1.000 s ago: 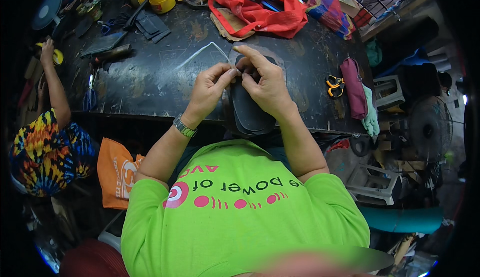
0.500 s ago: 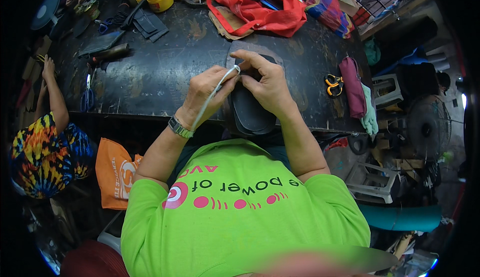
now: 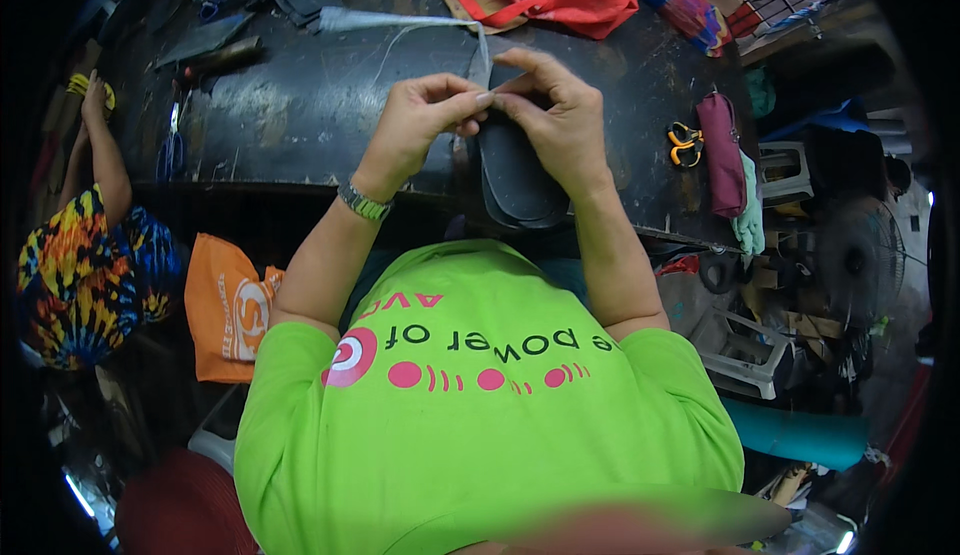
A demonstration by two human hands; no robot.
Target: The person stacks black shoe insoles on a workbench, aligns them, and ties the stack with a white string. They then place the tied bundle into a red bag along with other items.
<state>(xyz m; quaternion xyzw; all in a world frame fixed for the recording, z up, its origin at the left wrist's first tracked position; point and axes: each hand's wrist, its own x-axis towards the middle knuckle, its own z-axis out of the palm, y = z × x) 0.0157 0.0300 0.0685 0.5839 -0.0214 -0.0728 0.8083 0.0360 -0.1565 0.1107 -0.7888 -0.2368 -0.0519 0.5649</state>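
In front of my chest, over the table's near edge, the fingertips of both hands meet. My left hand (image 3: 425,120) is closed in a pinch, a watch on its wrist. My right hand (image 3: 557,120) also pinches at the same spot, its index finger bent high. A thin white cord (image 3: 486,55) rises from between the fingertips, bends, and trails left in a motion-smeared streak above the table. Beneath the hands lies a black, rounded, sole-shaped piece (image 3: 523,177), its near end reaching over the edge. My fingers hide exactly where the cord is gripped.
Orange-handled pliers (image 3: 685,145), a maroon pouch (image 3: 722,160) and a pale green glove (image 3: 748,217) lie right. A red bag (image 3: 570,0) stands at the back. Blue-handled scissors (image 3: 172,150) lie left on the dark table (image 3: 290,115). Another person's arm (image 3: 110,150) is at far left.
The white cord, which hung over my left hand towards the wrist, now swings out far and left. The left hand has turned, and the view has shifted down the table.
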